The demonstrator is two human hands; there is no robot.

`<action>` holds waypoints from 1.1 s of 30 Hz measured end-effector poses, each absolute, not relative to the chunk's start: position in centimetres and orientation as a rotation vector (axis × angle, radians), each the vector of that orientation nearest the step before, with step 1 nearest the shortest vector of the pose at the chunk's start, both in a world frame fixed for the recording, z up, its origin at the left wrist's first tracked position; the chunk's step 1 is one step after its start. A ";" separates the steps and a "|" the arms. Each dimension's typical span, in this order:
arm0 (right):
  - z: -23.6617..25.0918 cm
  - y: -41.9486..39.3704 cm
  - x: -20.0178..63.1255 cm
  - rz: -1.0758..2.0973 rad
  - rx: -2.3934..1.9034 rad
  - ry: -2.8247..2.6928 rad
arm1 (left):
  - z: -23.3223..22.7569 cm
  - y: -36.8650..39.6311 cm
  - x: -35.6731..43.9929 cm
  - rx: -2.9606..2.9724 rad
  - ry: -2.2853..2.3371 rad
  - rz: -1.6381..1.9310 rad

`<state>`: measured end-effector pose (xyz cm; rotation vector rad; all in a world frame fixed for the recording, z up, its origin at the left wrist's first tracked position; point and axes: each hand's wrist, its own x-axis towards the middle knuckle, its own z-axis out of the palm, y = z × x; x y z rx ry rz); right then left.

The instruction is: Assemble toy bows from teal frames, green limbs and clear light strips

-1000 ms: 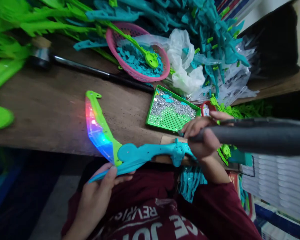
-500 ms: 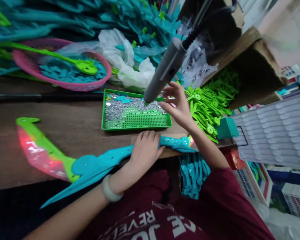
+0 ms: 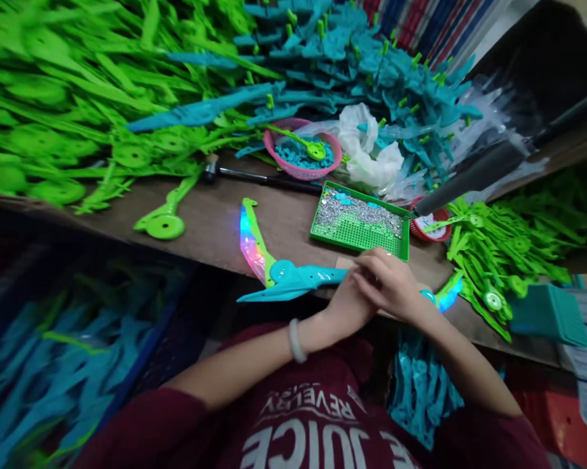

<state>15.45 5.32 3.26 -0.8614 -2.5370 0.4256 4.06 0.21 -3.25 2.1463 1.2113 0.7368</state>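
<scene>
The table point(image 3: 127, 215) is a wooden top whose far side is buried under two heaps: a green pile point(image 3: 68, 91) of flat plastic parts at the far left and a teal pile point(image 3: 361, 65) at the far middle; the pieces in either are too many and too blurred to count. A third, smaller green heap point(image 3: 498, 254) lies at the right end.

One toy bow point(image 3: 293, 277) lies along the near edge, its long axis running left to right with the edge. Its left limb curves away toward the far side, ending in a green tip, and glows in rainbow colours; the teal middle section runs under the hands, and a lit tip shows just past them on the right.

One grey power driver point(image 3: 473, 176) hangs slanted above the right part of the table, its tip down near a red tub point(image 3: 427, 228).

One hammer point(image 3: 254, 176) lies near the middle, head to the left. One green tray point(image 3: 361, 228) of small silver screws sits just beyond the hands. One pink basket point(image 3: 303, 153) of teal bits stands behind it, beside white bags point(image 3: 371, 150).

Both hands meet on the bow's middle at the near edge. The right hand point(image 3: 395, 286) lies on top, fingers curled down onto the teal part. The left hand point(image 3: 349, 299) is mostly covered by it; whether it grips or only rests I cannot tell.
</scene>
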 end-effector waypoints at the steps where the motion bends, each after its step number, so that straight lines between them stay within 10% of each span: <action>1: 3.2 6.0 13.7 0.545 -0.868 -2.559 | -3.5 -1.6 3.3 2.132 1.127 0.761; 9: -1.5 9.5 0.3 1.329 -1.178 -2.458 | -5.1 -8.8 -7.4 0.215 1.341 1.221; 33: -3.0 10.4 -0.4 1.761 -1.089 -2.163 | -4.6 -6.3 -7.1 0.159 1.418 1.382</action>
